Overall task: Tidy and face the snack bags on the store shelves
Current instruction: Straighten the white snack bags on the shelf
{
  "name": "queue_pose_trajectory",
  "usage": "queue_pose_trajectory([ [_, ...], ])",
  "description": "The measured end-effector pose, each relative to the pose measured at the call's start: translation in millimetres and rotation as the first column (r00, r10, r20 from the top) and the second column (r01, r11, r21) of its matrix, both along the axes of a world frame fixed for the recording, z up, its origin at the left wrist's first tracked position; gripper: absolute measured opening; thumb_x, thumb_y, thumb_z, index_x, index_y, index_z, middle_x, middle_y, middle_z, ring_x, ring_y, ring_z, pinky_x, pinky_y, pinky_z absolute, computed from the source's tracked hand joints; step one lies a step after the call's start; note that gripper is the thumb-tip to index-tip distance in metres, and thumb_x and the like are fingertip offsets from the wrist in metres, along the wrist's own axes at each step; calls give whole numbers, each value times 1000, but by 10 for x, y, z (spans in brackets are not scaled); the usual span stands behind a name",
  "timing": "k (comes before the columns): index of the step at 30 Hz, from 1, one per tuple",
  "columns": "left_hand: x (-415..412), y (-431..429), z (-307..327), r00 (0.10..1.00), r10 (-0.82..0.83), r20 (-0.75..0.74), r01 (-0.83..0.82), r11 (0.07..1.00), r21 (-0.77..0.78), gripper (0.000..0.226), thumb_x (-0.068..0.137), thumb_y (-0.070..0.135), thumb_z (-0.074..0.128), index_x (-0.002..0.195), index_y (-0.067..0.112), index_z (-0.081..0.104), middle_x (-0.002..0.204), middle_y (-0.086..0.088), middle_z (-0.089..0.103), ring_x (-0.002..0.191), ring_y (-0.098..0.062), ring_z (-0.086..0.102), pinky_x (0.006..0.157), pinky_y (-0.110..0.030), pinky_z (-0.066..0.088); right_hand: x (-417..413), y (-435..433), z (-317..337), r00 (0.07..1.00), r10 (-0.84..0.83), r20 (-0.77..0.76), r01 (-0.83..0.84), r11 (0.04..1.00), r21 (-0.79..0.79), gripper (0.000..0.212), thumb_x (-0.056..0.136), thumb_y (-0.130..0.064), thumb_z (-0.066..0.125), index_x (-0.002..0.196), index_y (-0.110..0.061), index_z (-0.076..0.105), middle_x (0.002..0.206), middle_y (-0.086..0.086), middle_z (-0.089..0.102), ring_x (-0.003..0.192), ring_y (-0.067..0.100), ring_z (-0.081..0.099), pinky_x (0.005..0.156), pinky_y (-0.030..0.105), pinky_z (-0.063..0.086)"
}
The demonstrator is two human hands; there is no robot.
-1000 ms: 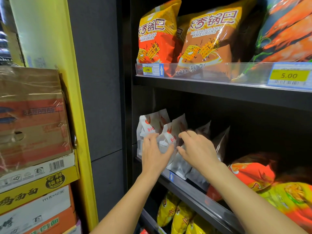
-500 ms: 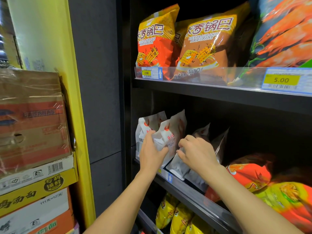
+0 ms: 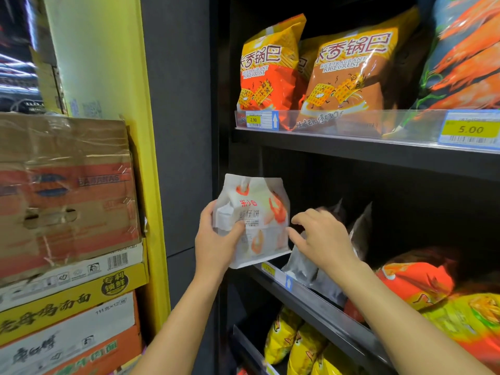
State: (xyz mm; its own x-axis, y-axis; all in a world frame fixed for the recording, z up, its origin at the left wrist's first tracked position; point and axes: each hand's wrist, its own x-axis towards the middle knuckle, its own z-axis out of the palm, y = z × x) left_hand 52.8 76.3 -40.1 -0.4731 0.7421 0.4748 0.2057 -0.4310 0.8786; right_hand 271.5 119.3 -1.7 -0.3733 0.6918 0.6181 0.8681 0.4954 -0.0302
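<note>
Nearest, two bare forearms reach up from the bottom edge toward a dark shelf unit. The left hand (image 3: 216, 244) grasps the white bag (image 3: 259, 201), a shrimp-printed pouch held upright with its front facing the camera. The thumb lies across the bag's lower front beside the small print, and the other fingers (image 3: 208, 212) wrap round its left edge, out of sight behind it. The bag's bottom corner sits just above the front rail (image 3: 324, 304) of the middle shelf, at that shelf's left end; whether it touches the rail cannot be told. Just right of the white bag, the right hand (image 3: 322, 239) is released, its fingers (image 3: 303, 216) spread and loosely bent, grasping nothing. Its thumb reaches to the bag's right edge, and contact there is unclear. Under and behind this hand, right of the white bag, grey bags (image 3: 303, 266) lean on the same shelf. Farther right of them lie orange bags (image 3: 416, 282). Below the white bag, on the next shelf down, stand yellow bags (image 3: 292, 345). Left of the white bag, past a yellow post (image 3: 146, 131), cardboard boxes (image 3: 65, 190) are stacked. Above the white bag, on the upper shelf, stand two rice crust bags (image 3: 351, 71) behind a clear lip carrying a 2.90 tag (image 3: 254, 119), with a shrimp bag (image 3: 465, 63) to their right.
</note>
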Motion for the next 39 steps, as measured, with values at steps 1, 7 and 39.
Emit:
queue_pose_trajectory([
  [1, -73, -60, -5, 1000, -3, 31, 3, 1000, -11, 60, 90, 21, 82, 138, 37, 49, 124, 24, 60, 115, -7, 64, 86, -32, 63, -41, -1, -5, 998, 35, -51, -35, 999, 5, 36, 101, -49, 58, 123, -24, 70, 119, -6, 70, 114, 15, 61, 88, 28, 47],
  [7, -585, -405, -28, 950, -71, 305, 88, 995, -43, 52, 96, 13, 75, 142, 25, 55, 128, 0, 74, 114, -23, 74, 93, -51, 62, -392, -123, -12, 880, 185, -437, -210, 978, -10, 42, 96, -42, 70, 130, -18, 65, 128, -3, 64, 119, 12, 53, 94, 29, 45],
  [39, -999, -1476, 316, 984, -148, 101, 171, 943, -284, 61, 87, 55, 78, 140, 40, 52, 126, 21, 72, 109, 2, 71, 88, -23, 53, -1146, -691, -127, 203, -230, -952, -901, 336, -273, 43, 99, -42, 64, 137, -22, 63, 124, 7, 76, 113, 31, 74, 107, 59, 51],
])
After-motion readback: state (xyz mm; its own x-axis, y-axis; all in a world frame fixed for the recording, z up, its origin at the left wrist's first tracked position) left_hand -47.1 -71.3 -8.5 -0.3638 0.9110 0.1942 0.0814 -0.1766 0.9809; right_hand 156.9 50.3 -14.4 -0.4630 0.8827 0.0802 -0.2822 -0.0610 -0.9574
